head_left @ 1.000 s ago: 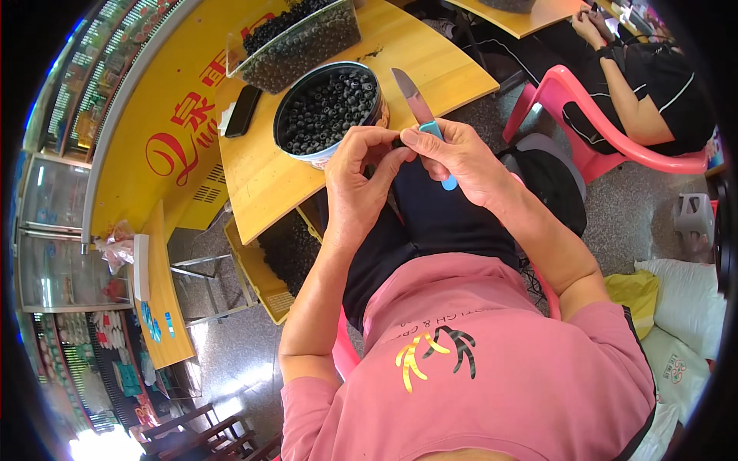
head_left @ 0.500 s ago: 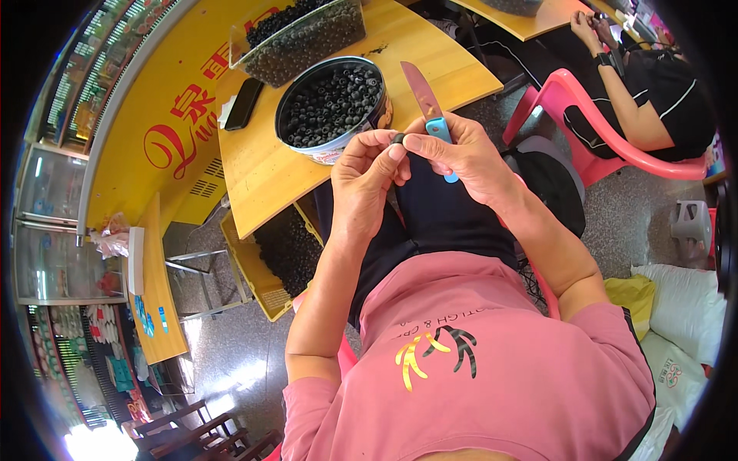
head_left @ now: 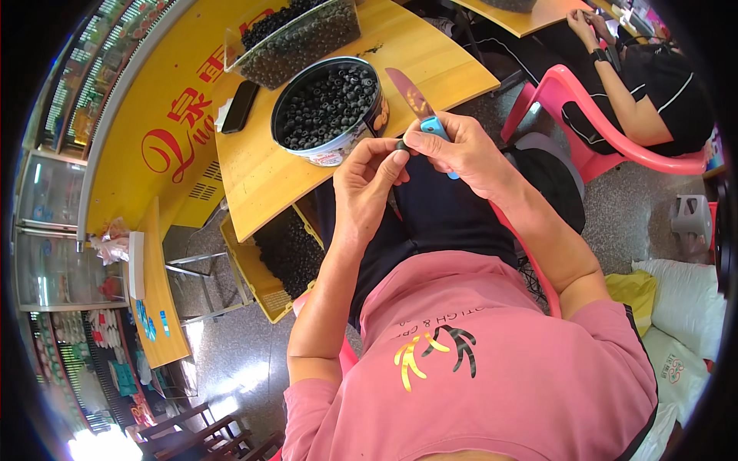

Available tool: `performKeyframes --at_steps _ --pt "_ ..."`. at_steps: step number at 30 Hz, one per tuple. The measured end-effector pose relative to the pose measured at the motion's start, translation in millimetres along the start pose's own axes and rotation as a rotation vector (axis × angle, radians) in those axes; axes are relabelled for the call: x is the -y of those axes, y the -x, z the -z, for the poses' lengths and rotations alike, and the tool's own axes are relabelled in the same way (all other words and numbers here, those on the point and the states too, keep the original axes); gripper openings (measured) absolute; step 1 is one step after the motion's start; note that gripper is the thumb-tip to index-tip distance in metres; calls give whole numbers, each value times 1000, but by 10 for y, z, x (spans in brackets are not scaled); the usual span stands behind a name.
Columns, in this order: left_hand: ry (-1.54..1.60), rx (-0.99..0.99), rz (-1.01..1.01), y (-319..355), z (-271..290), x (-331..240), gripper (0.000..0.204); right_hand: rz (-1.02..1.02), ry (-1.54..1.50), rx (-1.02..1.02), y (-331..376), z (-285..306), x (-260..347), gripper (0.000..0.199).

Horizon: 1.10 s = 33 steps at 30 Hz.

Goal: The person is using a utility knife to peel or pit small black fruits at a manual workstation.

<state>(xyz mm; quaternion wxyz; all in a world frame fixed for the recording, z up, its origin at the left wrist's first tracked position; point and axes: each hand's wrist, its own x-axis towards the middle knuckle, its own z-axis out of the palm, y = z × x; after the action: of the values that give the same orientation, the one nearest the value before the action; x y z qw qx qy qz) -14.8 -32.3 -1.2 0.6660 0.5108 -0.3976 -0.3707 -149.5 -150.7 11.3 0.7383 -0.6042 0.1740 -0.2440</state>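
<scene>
My left hand [head_left: 361, 184] pinches a small dark round piece [head_left: 401, 144], like an olive or a nut, between thumb and fingertips. Against its other side rests the thumb of my right hand [head_left: 465, 154]. That hand also grips a knife [head_left: 433, 125] by its blue handle, the blade pointing up and away from me, clear of the piece. Both hands are above my lap at the table's near edge. Just beyond them, a round tub [head_left: 327, 156] on the table is filled with similar dark pieces, several with pale openings.
A clear bin [head_left: 358, 23] of dark pieces stands behind the tub on the wooden table [head_left: 257, 196]. A phone [head_left: 241, 106] lies left of the tub. Under the table is a yellow crate [head_left: 269, 296] of dark pieces. To the right, another person [head_left: 669, 100] sits on a pink chair [head_left: 607, 115].
The knife blade has tilted a little to the left as my right hand turned slightly. Both hands keep their hold, and the view has shifted slightly.
</scene>
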Motion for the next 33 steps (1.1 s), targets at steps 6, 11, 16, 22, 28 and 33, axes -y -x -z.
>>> performKeyframes --at_steps 6,11,16,22,28,33 --pt "-35 5 7 27 -9 3 15 47 14 -17 12 -24 7 25" --pt "-185 -15 -91 17 -1 42 14 107 59 -14 3 -38 -18 24" --pt "-74 -12 -30 43 15 17 15 -25 -12 3 12 -18 10 23" --pt "145 -22 -7 79 28 116 17 14 -14 10 10 -49 -34 21" --pt "214 -74 -37 94 47 80 16 161 124 22 14 -49 -67 19" --pt "84 -44 -54 123 32 81 16 160 40 82 51 -102 -7 19"
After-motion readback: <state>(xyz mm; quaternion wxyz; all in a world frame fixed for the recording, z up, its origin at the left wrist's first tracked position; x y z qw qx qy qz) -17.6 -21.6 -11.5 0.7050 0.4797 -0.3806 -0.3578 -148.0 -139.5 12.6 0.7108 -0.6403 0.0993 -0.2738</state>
